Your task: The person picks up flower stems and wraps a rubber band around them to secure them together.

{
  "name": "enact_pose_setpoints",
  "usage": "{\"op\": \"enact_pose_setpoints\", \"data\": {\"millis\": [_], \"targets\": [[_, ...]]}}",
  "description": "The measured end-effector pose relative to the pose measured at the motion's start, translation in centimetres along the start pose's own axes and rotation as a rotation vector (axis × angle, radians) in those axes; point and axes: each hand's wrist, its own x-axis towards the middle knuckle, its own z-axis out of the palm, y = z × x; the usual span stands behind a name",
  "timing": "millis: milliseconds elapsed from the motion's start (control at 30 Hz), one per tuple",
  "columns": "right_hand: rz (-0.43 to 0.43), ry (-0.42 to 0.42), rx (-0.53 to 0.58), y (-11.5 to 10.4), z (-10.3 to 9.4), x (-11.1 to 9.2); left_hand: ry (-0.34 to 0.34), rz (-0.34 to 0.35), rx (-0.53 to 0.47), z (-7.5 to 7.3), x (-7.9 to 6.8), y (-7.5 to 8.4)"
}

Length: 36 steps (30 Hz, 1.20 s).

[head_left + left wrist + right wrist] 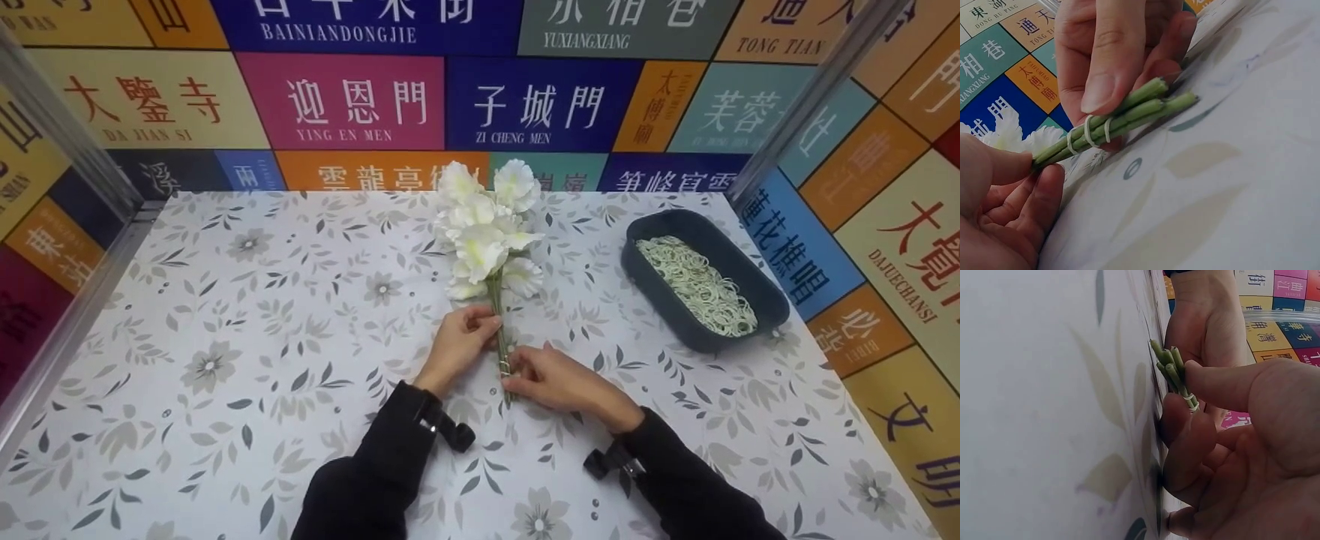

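A bunch of white flowers with pale yellow centres (480, 225) lies on the patterned tabletop, blooms pointing away from me. Its green stems (1140, 115) run together between my hands. My left hand (456, 345) pinches the stems between thumb and fingers, below the blooms. Closer to the cut ends, my right hand (559, 381) pinches the same stems with thumb and curled fingers. A pale rubber band (1088, 134) loops several times round the stems, right by the right thumb. In the right wrist view, the stem ends (1172, 363) stick out past the right fingertips.
At the right stands a dark grey oval-cornered tub (772, 300) holding a heap of pale rubber bands (697, 285). Coloured sign panels (345, 105) wall the table at the back and sides, with metal posts (817, 97) at the back corners.
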Motion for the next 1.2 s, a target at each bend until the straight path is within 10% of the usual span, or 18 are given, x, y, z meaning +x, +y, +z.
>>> {"op": "enact_pose_setpoints", "data": {"millis": [867,1200], "targets": [[-0.017,-0.002,-0.083,0.0,0.0,0.2,-0.026,0.028,-0.079,0.2,0.0,-0.1],[-0.038,0.006,-0.109,-0.3,-1.1,-0.6,0.002,0.047,0.083,0.3,-0.4,0.7]]}}
